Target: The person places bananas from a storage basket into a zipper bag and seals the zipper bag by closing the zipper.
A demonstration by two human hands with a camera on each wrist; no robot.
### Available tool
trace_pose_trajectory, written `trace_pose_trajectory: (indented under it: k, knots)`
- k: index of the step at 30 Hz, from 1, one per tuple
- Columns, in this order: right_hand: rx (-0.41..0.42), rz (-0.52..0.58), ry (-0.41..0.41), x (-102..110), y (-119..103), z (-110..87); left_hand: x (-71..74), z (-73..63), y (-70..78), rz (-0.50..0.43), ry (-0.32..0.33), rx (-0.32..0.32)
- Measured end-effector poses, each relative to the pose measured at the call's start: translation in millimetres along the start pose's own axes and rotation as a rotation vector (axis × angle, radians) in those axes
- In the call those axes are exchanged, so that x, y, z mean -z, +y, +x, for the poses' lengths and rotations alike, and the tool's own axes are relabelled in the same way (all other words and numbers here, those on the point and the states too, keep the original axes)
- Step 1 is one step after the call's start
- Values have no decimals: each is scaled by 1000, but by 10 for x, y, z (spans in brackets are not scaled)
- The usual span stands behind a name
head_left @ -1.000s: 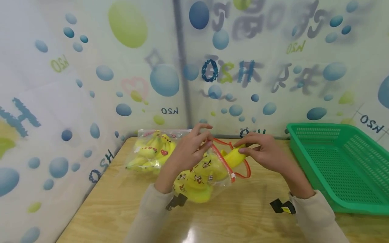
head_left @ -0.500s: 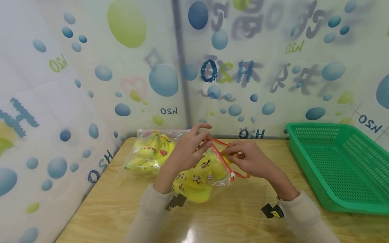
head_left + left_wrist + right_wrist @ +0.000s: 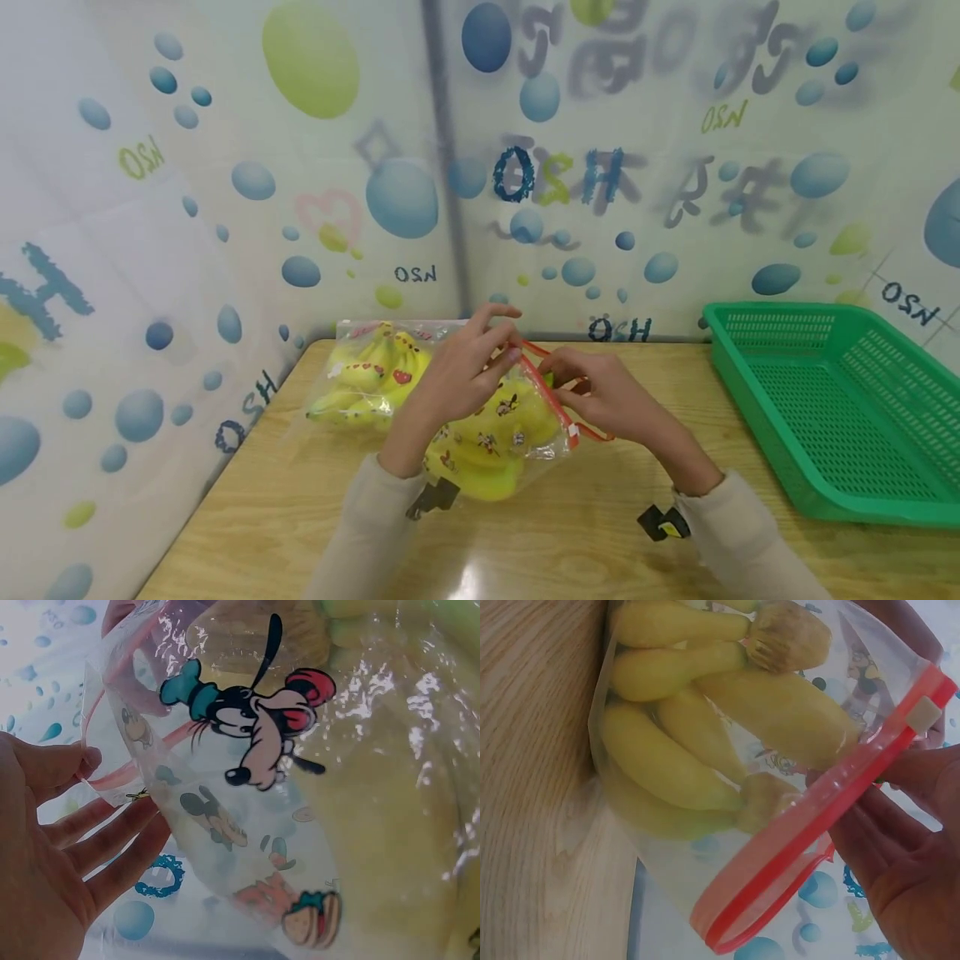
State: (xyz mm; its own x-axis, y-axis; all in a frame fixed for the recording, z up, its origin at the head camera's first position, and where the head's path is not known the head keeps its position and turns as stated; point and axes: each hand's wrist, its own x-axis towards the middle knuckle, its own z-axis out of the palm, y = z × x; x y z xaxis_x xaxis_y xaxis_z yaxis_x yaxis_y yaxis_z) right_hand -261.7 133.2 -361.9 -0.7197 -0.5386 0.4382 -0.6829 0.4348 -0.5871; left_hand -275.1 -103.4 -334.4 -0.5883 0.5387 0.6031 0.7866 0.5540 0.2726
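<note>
A clear zip bag (image 3: 480, 467) with cartoon prints and a red zip edge lies on the table, holding several yellow bananas (image 3: 660, 750). My left hand (image 3: 457, 375) pinches the rim of its mouth between thumb and finger, as the left wrist view shows. At the opening, my right hand (image 3: 607, 398) holds the end of a single banana (image 3: 787, 716), most of which is inside the bag. Its fingertips are partly hidden behind the red zip strip (image 3: 810, 832). To the left lies a second clear bag (image 3: 367, 383) with bananas and heart prints.
A green plastic basket (image 3: 757, 417) stands at the right of the wooden table (image 3: 585, 533). Behind the table hangs a patterned sheet (image 3: 585, 167) with blue and green drops, which also runs along the left side.
My right hand has moved left to the bag's mouth, pushing the banana from outside into the bag. My left hand has stayed at the rim.
</note>
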Motion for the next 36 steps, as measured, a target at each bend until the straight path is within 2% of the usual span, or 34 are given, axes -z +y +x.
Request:
trace_pose_trajectory:
  k: [4,10,15,21,24,30,33,36]
  knots:
    - [15,6,22,-47,10,2,-2,4,5,-1,4,-5]
    - [97,37,39,-99,54,-6,-19,10,12,-2,-4,-6]
    - [109,41,53,-109,92,-18,-32,14,19,-2,-10,-10]
    - [64,22,-19,-89,144,-9,-51,23,26,8,-11,-20]
    - [9,-19,-61,-37,143,-13,-59,23,25,14,-8,-23]
    - [-86,-79,-12,159,31,-51,-58,11,16,11,-2,-13]
    - [-121,-63,-79,299,-52,-98,-52,9,24,11,1,-4]
    - [-190,-1,-295,428,-147,-165,-48,10,34,12,13,2]
